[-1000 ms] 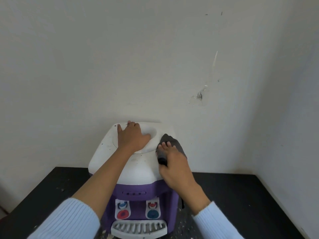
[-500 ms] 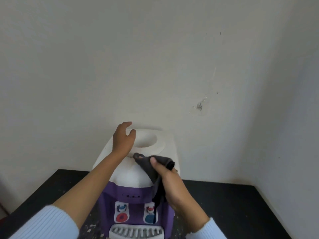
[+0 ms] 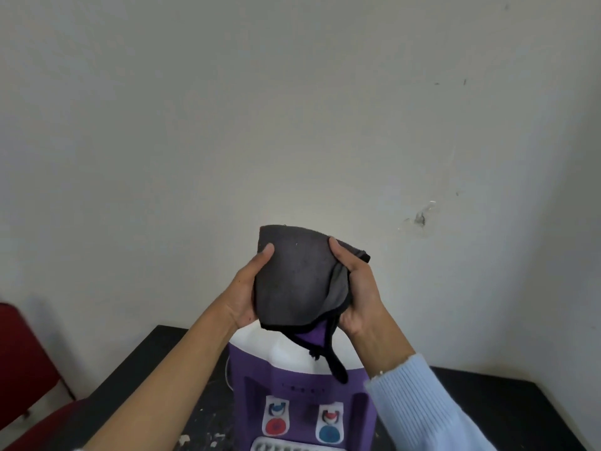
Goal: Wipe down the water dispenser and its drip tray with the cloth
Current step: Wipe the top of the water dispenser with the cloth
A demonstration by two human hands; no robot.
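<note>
You are holding the cloth (image 3: 292,275) above the dispenser (image 3: 294,372) on the tabletop (image 3: 494,405), your left hand (image 3: 245,292) and right hand (image 3: 359,288) each gripping one side. Light, soft and limp, it is drooping; folding it into a pad looks wise.

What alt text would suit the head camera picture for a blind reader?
The left hand and right hand hold a dark grey cloth up above a purple and white water dispenser on a black table, against a wall. Its drip tray shows at the bottom edge; a red chair stands at the left.
</note>
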